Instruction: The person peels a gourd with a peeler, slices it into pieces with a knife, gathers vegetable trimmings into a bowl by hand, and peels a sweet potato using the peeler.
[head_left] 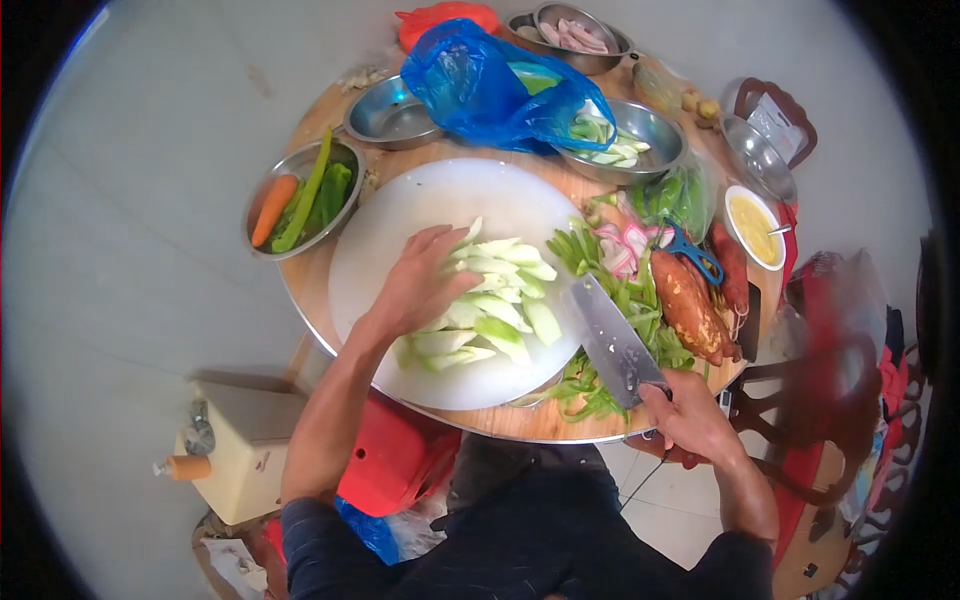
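A heap of pale green cut vegetable pieces (500, 305) lies on a round white cutting board (390, 210). My left hand (425, 283) rests over the heap's left side, fingers apart and touching the pieces, without a grip on them. In my right hand (690, 412) is the handle of a cleaver (612, 335). Its broad blade points up and left, beside the board's right edge and over a pile of green peelings (650, 305).
A bowl with a carrot and green peppers (318, 205) stands left. Behind the board are a metal bowl (393, 112), a blue plastic bag (480, 85) and a bowl of cut vegetables (640, 140). Sweet potatoes (690, 305), blue-handled scissors (693, 252) and a yellow mixture's bowl (733, 208) sit right.
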